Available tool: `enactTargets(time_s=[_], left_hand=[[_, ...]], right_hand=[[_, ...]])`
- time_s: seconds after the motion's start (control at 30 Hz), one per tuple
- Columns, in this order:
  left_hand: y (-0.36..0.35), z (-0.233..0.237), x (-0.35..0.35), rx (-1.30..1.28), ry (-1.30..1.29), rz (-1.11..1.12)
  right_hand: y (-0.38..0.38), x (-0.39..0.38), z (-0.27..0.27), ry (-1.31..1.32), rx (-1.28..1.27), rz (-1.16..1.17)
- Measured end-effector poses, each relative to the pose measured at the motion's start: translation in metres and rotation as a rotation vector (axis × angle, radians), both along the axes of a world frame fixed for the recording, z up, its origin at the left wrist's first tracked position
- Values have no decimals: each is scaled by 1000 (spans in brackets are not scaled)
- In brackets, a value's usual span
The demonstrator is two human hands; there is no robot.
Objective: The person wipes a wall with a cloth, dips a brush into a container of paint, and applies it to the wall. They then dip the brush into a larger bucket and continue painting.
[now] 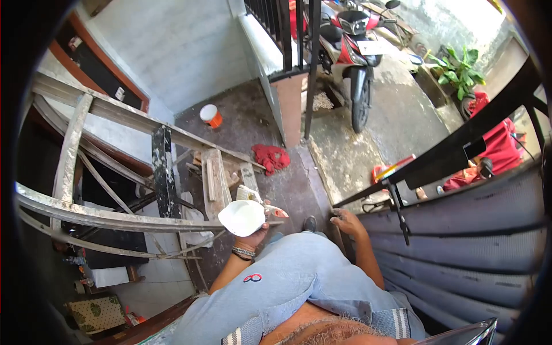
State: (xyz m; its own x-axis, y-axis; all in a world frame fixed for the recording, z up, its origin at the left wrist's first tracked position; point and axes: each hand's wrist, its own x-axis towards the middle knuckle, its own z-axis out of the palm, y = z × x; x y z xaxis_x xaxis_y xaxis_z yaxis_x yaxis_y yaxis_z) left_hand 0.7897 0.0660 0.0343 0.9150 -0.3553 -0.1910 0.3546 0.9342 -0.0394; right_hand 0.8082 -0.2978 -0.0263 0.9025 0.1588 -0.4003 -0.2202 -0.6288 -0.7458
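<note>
Just right of the weathered grey wooden scaffold frame (109, 215), the person's left hand (256, 234) holds up a white round plastic bowl (241, 217), fingers curled beneath it and the thumb against its side, so the grip is closed around the bowl. What fills the bowl cannot be told; its visible face is plain white, and a thin tool with a red tip (276, 210) sticks out of it, away from the scaffold. Farther right of the scaffold, the right hand (345, 221) rests on the top edge of a grey corrugated metal panel (460, 230), fingers bent down over that edge and pressed together. Below the scaffold's far end, on the dark concrete floor, stands a small white-and-orange plastic bucket (210, 115); its top looks white, but whether that is a lid or contents is unclear. Pale wooden planks (215, 178) lie at the scaffold's foot, with a crumpled red cloth (271, 156) just right of them. Well beyond the scaffold, past a black iron railing (287, 29), a red-and-black motorcycle (351, 52) is parked near a green leafy plant (457, 69).
</note>
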Motion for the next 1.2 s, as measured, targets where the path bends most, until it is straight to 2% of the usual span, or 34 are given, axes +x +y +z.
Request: enactTargets(time_s=[0.07, 0.1, 0.17, 0.23, 0.37, 0.47, 0.53, 0.7, 0.8, 0.9, 0.97, 1.03, 1.1, 1.17, 1.2], left_hand=[[-2, -6, 17, 48, -26, 21], [-6, -10, 24, 62, -30, 24], [-22, 11, 35, 79, -35, 62], [-27, 10, 50, 58, -29, 61], [-41, -2, 69, 36, -7, 84], [-43, -12, 88, -16, 15, 34], [-40, -25, 108, -38, 9, 4], [-39, -19, 172, -13, -2, -44], [-32, -18, 215, -13, -32, -84], [-26, -24, 256, -43, -23, -145], [-26, -22, 280, -63, 18, -181], [-31, -18, 303, -39, -5, -226], [-38, -10, 318, -35, -2, -243], [-44, -9, 327, -12, -22, -254], [-47, -14, 330, -14, -23, -254]], right_hand=[[-9, 28, -15, -58, 81, -65], [-9, 42, -2, -49, -10, -43], [-16, 65, -18, -195, -108, 68], [-12, 81, 13, 11, 13, 52], [-16, 112, -11, -76, -111, 183], [-11, 142, -11, -157, -151, 181], [2, 170, 4, -60, -167, 151], [25, 239, 24, -194, -140, 79], [20, 276, 65, -282, 167, -56], [0, 314, 126, -406, 276, -258], [-22, 343, 143, -428, 476, -491], [-52, 368, 158, -608, 697, -633], [-80, 373, 184, -713, 779, -811], [-119, 366, 195, -806, 1031, -872], [-127, 353, 217, -856, 1131, -871]])
